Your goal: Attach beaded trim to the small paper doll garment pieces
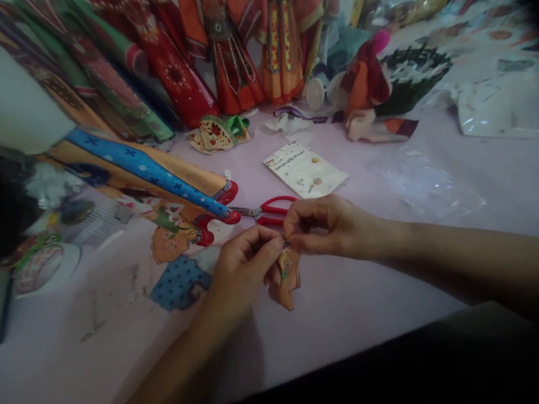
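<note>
Near the middle of the head view, my left hand (248,261) pinches the top of a small orange patterned cloth piece (289,275), which hangs below the fingertips. My right hand (320,227) meets it from the right, thumb and finger closed at the same top edge; anything finer between those fingertips is too small to tell. Red-handled scissors (269,210) lie just behind the hands, partly hidden by my right hand. Blue dotted cloth (179,281) rests left of my left hand.
Dressed dolls (236,62) stand along the back. A doll with blue trim (147,168) reaches in from the left. Also there: a tape roll (69,264), a white card (305,168), a dark green basket (410,84), clear plastic (429,182) and a needle-like item (93,331).
</note>
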{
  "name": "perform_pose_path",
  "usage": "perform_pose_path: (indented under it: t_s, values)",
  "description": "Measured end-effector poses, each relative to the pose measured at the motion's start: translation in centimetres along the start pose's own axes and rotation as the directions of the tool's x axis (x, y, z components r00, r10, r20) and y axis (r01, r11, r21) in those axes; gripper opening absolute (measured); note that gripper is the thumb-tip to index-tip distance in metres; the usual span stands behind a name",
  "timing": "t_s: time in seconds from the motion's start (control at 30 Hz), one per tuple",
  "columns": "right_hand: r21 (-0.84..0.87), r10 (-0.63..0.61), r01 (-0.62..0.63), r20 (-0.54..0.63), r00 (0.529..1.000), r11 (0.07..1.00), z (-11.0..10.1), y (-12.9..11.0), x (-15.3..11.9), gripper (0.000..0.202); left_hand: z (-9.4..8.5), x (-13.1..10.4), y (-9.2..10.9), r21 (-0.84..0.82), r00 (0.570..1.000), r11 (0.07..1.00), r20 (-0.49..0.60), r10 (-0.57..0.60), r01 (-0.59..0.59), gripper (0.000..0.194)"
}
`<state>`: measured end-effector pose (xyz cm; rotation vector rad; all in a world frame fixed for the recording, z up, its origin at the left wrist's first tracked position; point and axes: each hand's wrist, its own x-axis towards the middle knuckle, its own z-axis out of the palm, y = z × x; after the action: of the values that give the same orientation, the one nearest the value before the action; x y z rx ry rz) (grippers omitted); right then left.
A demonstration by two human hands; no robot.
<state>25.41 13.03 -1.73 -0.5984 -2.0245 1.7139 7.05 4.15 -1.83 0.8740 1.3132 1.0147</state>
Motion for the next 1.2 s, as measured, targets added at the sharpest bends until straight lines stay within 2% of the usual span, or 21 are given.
perform_pose_path:
  t_s: [0.2, 0.6, 0.8, 1.2]
  values:
    - [-0.042, 0.010, -0.010, -0.006, 1.000, 0.999, 0.0, -0.1, -0.1, 0.006, 0.1, -0.3, 0.3, 0.016, 1.000, 1.000, -0.029, 0.012, -0.012, 0.011]
    - [-0.109, -0.036, 0.032, -0.028, 0.999, 0.993, 0.1, 0.2, -0.1, 0.006, 0.4, -0.4, 0.7, 0.074, 0.998, 0.996, -0.016, 0.056, -0.055, 0.009]
    - [-0.079, -0.028, 0.026, -0.023, 0.999, 0.997, 0.2, 0.3, -0.2, 0.007, 0.6, -0.6, 0.7, 0.062, 0.995, 0.993, 0.004, 0.098, -0.098, 0.008]
    - [-0.048, -0.007, 0.006, -0.037, 0.999, 0.999, 0.5, 0.4, -0.2, 0.007, 0.9, -0.5, 1.1, 0.058, 0.997, 0.996, -0.029, 0.073, -0.071, 0.011]
